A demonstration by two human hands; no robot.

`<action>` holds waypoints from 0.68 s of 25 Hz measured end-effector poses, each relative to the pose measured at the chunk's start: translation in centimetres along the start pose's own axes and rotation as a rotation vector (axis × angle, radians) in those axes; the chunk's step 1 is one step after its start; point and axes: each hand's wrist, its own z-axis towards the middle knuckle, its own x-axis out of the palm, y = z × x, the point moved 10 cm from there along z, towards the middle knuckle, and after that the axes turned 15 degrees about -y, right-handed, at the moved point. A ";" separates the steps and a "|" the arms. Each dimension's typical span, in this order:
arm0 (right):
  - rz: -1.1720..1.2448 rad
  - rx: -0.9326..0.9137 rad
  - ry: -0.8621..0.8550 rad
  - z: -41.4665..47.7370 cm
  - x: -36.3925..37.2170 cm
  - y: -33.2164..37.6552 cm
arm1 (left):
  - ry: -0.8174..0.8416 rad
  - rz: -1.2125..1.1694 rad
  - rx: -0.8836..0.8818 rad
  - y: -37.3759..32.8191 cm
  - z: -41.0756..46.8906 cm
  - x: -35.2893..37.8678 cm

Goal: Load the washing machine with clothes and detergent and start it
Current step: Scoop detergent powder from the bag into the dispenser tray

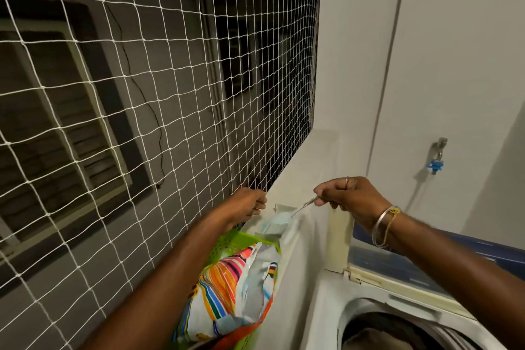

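Note:
A colourful striped detergent bag [227, 287] stands open in a green plastic basket [230, 244] left of the washing machine [326, 310]. My left hand [248, 204] is curled at the bag's upper left edge and grips it. Pinched in the fingers of my right hand [349, 196] is a thin metal spoon [305, 204], whose bowl dips toward the bag's mouth. The top-loader's lid [397, 261] is raised, and dark clothes [366, 338] lie in the drum.
A white safety net [170, 94] covers the opening on the left, above a pale ledge [301, 167]. On the right wall is a tap with a blue fitting [436, 163] and a vertical pipe [393, 37].

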 end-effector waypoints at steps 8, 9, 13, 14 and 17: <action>-0.107 0.065 0.043 6.6 2.9 -6.1 | 0.015 0.033 -0.081 2.5 2.0 0.5; -0.130 0.045 0.055 7.2 3.2 -6.6 | 0.021 0.037 -0.082 2.5 2.0 0.6; -0.218 -0.058 0.101 8.3 4.8 -7.3 | 0.048 0.059 -0.103 2.5 1.1 1.0; -0.252 -0.102 0.109 8.5 5.1 -7.2 | 0.051 0.063 -0.106 2.4 1.0 1.0; -0.374 -0.227 0.086 8.8 5.5 -6.8 | 0.047 0.062 -0.105 2.2 0.8 0.9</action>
